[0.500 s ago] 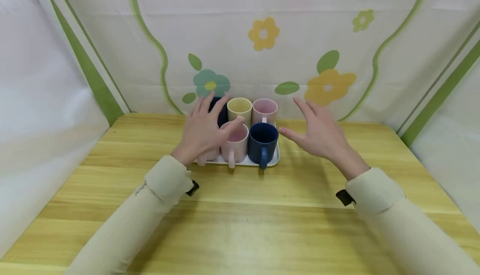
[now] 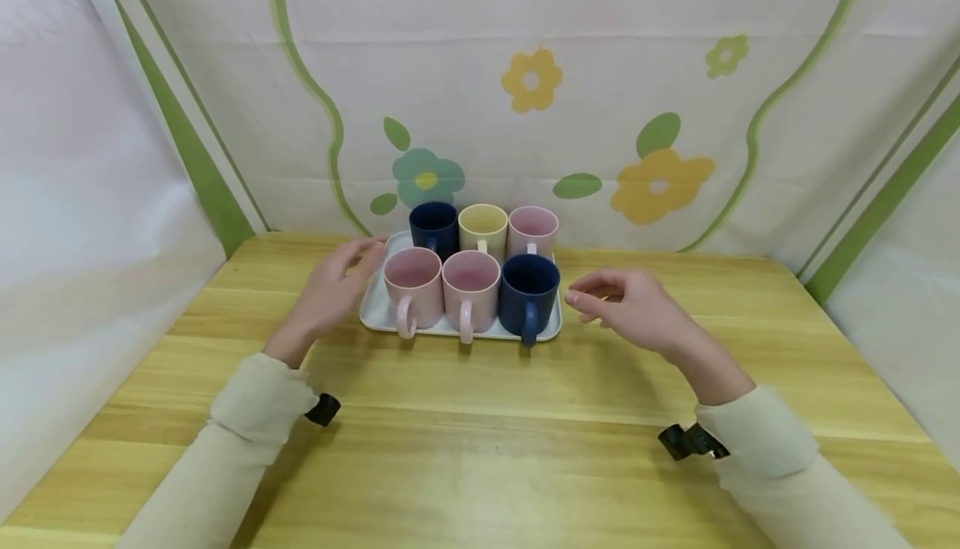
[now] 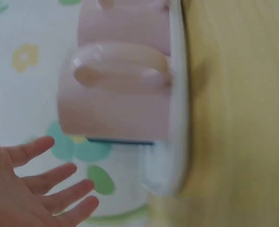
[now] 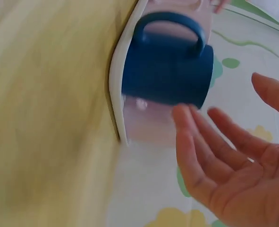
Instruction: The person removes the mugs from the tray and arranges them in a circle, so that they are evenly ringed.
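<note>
A white tray [image 2: 374, 313] carries several mugs in two rows. At the back stand a navy mug [image 2: 444, 232], a yellow mug [image 2: 483, 228] and a pink mug [image 2: 534, 231]. Two pink mugs [image 2: 416, 291] [image 2: 470, 289] and a dark blue mug [image 2: 517, 303] make up the front row, handles facing me. My left hand [image 2: 330, 291] is beside the tray's left end, and its fingers [image 3: 59, 179] look spread and hold nothing. To the right of the dark blue mug, my right hand [image 2: 637, 311] hovers with loosely bent fingers [image 4: 224, 142] and an empty palm.
A wooden table [image 2: 487, 449] lies under the tray. Behind it hangs a white cloth [image 2: 450, 57] with printed flowers and leaves, and pale cloth also closes off both sides. Small black devices [image 2: 322, 410] sit at both wrists.
My left hand has moved left and down, from over the mugs to beside the tray. The right hand has lowered, its fingers bending more. The mugs keep their arrangement.
</note>
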Demonstrator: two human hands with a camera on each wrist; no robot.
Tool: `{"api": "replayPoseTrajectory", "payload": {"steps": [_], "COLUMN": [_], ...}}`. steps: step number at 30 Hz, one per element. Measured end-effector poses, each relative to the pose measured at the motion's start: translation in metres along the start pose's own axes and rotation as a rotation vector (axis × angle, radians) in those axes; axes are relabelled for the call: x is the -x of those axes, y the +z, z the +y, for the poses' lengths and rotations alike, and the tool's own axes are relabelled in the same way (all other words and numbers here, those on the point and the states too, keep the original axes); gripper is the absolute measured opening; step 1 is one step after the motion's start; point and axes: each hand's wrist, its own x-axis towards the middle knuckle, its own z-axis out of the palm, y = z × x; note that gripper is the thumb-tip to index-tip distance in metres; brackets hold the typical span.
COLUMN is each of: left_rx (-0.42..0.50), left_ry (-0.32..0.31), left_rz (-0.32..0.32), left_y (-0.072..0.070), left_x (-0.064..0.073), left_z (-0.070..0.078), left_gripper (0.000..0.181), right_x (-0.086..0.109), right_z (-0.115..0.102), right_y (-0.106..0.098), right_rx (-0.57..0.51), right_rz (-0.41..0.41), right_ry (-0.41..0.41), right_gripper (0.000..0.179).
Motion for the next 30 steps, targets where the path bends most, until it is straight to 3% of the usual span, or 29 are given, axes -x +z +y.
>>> {"api": "replayPoseTrajectory", "payload": {"steps": [5, 10, 20, 24, 30], "left_rx": [0.07, 0.078, -0.046, -0.054, -0.054], "left_ry": [-0.131, -0.192, -0.132, -0.092, -0.06], "left_rz": [-0.084, -0.172, -0.251, -0.261, -0.259], "left_y": [0.0, 0.006, 0.009, 0.01, 0.014], "left_x": [0.001, 0.002, -0.003, -0.001, -0.002], "left_z": [-0.027, -0.043, -0.05, -0.053, -0.059], "left_gripper": [0.067, 0.061, 0.083, 0.092, 0.092], "right_x": [-0.003, -0.008, -0.012, -0.014, -0.014], "right_z": [0.009, 0.011, 0.011, 0.01, 0.007], "right_y": [0.015, 0.029, 0.051, 0.059, 0.069], "right_rx": [-0.191, -0.299, -0.511, -0.565, -0.607], "right_rz": [-0.121, -0.191, -0.262, -0.277, -0.267], "right_ry": [0.063, 0.105, 0.161, 0.173, 0.163], "right_gripper": [0.052, 0.051, 0.046, 0.044, 0.043]}}
